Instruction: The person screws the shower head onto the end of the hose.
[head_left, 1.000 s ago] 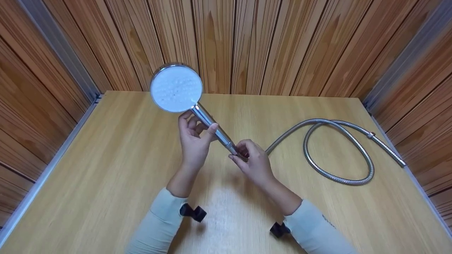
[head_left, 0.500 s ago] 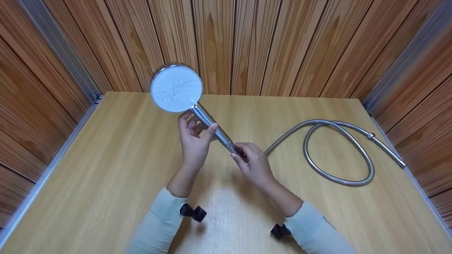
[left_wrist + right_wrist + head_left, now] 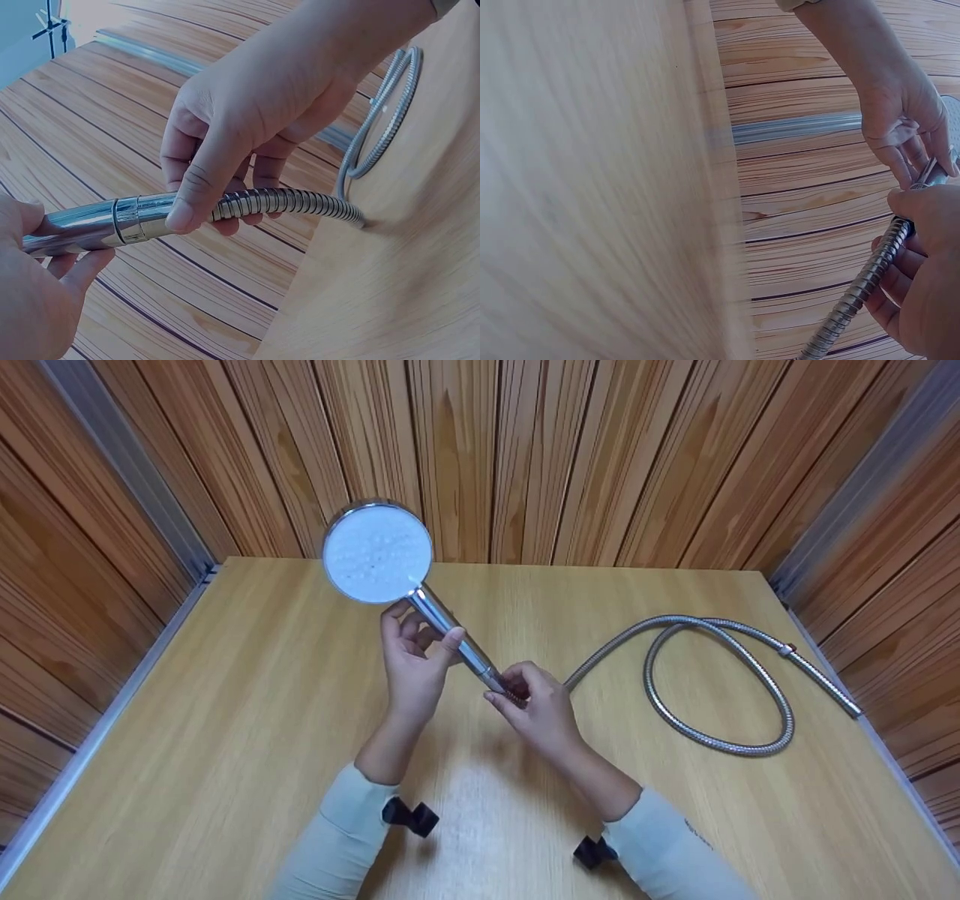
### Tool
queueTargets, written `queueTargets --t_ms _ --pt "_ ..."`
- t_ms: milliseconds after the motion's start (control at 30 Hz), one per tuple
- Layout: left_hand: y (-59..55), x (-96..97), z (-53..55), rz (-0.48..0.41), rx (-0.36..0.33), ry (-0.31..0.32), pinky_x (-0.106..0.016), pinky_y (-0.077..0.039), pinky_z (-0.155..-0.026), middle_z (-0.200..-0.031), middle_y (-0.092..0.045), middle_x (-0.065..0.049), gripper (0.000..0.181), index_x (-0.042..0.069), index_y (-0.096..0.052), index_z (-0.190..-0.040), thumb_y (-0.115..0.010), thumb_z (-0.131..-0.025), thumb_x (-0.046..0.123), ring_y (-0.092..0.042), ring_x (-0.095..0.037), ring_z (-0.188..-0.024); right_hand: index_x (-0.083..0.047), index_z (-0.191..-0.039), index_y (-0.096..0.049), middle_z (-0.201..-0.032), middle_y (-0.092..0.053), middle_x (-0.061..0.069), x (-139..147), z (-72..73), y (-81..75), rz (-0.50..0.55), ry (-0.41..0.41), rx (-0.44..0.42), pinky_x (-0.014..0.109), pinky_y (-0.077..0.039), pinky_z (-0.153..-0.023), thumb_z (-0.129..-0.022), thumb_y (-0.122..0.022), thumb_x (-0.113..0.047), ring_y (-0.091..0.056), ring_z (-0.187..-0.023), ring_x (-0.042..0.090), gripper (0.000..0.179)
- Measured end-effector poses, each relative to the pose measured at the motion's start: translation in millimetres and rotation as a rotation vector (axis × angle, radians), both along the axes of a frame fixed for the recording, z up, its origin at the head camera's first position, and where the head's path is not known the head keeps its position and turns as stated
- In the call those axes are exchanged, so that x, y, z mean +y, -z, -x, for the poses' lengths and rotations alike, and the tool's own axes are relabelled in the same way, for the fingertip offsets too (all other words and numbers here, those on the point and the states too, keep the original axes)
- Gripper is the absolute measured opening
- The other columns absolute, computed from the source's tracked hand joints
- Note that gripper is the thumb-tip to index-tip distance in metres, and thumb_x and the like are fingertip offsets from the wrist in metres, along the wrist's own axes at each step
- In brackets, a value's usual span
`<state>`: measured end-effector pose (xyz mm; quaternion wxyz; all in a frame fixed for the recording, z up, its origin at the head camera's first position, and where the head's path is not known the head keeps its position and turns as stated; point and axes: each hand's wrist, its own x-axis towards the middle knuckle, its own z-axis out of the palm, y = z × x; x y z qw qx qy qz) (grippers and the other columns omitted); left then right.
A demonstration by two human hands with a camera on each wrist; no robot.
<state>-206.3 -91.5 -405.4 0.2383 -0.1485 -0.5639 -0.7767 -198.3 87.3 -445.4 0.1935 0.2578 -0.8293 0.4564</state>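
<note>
chrome handheld shower head with a round white nozzled face (image 3: 377,553) is held up over the pale wood-grain worktop (image 3: 247,697), tilted, its face toward the head camera and its chrome handle (image 3: 442,619) slanting down to the right. the left hand (image 3: 416,675) has its grip round that handle, thumb lying along the front. the right hand (image 3: 541,709) pinches the smooth silver end fitting (image 3: 157,210) of a silver ribbed metal hose (image 3: 690,620) between thumb and fingers; the fitting sits in line with the handle's lower end, and how tightly they are joined i cannot tell. from the right hand the hose runs down to the worktop, loops once over itself and ends near the right edge, a small silver ring (image 3: 787,649) around it short of that end. brown wood-plank panels (image 3: 450,457) stand behind the worktop.
</note>
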Motion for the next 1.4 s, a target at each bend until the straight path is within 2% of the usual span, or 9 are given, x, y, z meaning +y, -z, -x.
queueTargets --t_ms 267,400,533,667,800,967,1133,1233,1400 --pt "-0.7 0.5 -0.1 -0.016 -0.010 -0.004 -0.047 -0.060 -0.073 -0.117 -0.056 -0.015 0.062 0.007 -0.030 -0.134 -0.069 -0.087 -0.003 -0.061 -0.029 -0.098 -0.003 -0.104 -0.066 -0.089 -0.064 0.002 1.1 -1.7 2.3 -0.047 -0.025 0.032 0.023 -0.054 -0.061 -0.091 -0.070 -0.017 -0.057 -0.076 0.011 0.019" --pt "-1.6 0.7 -0.2 -0.014 -0.004 -0.008 -0.047 -0.060 -0.073 -0.116 -0.056 -0.016 0.062 0.007 -0.030 -0.134 -0.069 -0.087 -0.003 -0.061 -0.029 -0.098 -0.001 -0.107 -0.067 -0.091 -0.064 0.004 1.0 -0.6 1.6 -0.047 -0.049 0.056 0.023 -0.056 -0.062 -0.094 -0.066 -0.015 -0.059 -0.078 0.013 0.019" --pt "-2.7 1.2 0.2 -0.009 -0.001 -0.002 -0.048 -0.060 -0.074 -0.117 -0.056 -0.017 0.062 0.008 -0.030 -0.135 -0.070 -0.088 0.000 -0.061 -0.030 -0.099 -0.002 -0.110 -0.065 -0.089 -0.064 0.003 0.7 0.4 0.1 -0.021 -0.035 0.037 0.025 -0.056 -0.063 -0.087 -0.075 -0.017 -0.059 -0.076 0.013 0.029" --pt "-3.0 2.1 0.1 -0.011 -0.006 -0.002 -0.048 -0.060 -0.074 -0.117 -0.057 -0.015 0.062 0.008 -0.031 -0.135 -0.070 -0.088 0.000 -0.061 -0.031 -0.100 -0.006 -0.104 -0.062 -0.085 -0.064 -0.001 0.3 0.2 -0.7 0.008 -0.002 -0.012 0.026 -0.055 -0.062 -0.078 -0.083 -0.019 -0.059 -0.073 0.011 0.036" --pt "-2.8 2.4 -0.2 -0.014 -0.004 -0.007 -0.048 -0.060 -0.073 -0.117 -0.057 -0.016 0.062 0.008 -0.031 -0.135 -0.070 -0.088 -0.001 -0.061 -0.031 -0.099 -0.007 -0.099 -0.061 -0.084 -0.063 -0.002 0.2 -0.5 -0.8 0.012 0.004 -0.023 0.024 -0.056 -0.062 -0.081 -0.081 -0.017 -0.058 -0.072 0.009 0.028" --pt "-2.3 2.0 0.1 -0.013 -0.002 0.000 -0.047 -0.060 -0.074 -0.118 -0.056 -0.020 0.061 0.008 -0.031 -0.135 -0.070 -0.088 0.000 -0.061 -0.031 -0.099 -0.008 -0.098 -0.066 -0.085 -0.064 -0.002 1.4 -0.7 0.1 0.011 -0.006 0.006 0.021 -0.056 -0.059 -0.083 -0.079 -0.017 -0.057 -0.071 0.010 0.022" --pt "-1.9 2.1 -0.1 -0.014 -0.001 -0.003 -0.047 -0.060 -0.073 -0.117 -0.056 -0.016 0.062 0.007 -0.031 -0.134 -0.071 -0.088 0.002 -0.061 -0.030 -0.100 -0.004 -0.100 -0.070 -0.085 -0.065 0.002 3.0 0.8 1.5 0.021 -0.040 0.045 0.021 -0.056 -0.057 -0.086 -0.076 -0.014 -0.059 -0.072 0.011 0.018" --pt "-1.7 2.7 0.0 -0.017 0.004 0.000 -0.048 -0.060 -0.073 -0.117 -0.056 -0.015 0.063 0.007 -0.030 -0.134 -0.072 -0.087 0.004 -0.060 -0.030 -0.100 -0.004 -0.103 -0.070 -0.085 -0.066 0.001 3.4 1.3 0.7 0.031 -0.048 0.043 0.022 -0.056 -0.057 -0.085 -0.077 -0.017 -0.060 -0.071 0.011 0.023" --pt "-1.7 4.0 -0.9 -0.010 0.003 0.004 -0.048 -0.060 -0.075 -0.119 -0.056 -0.016 0.063 0.007 -0.030 -0.134 -0.073 -0.088 0.007 -0.060 -0.031 -0.101 -0.008 -0.098 -0.063 -0.081 -0.066 -0.004 3.0 0.8 -1.7 0.033 0.001 -0.008 0.024 -0.055 -0.058 -0.079 -0.083 -0.022 -0.060 -0.068 0.009 0.031"
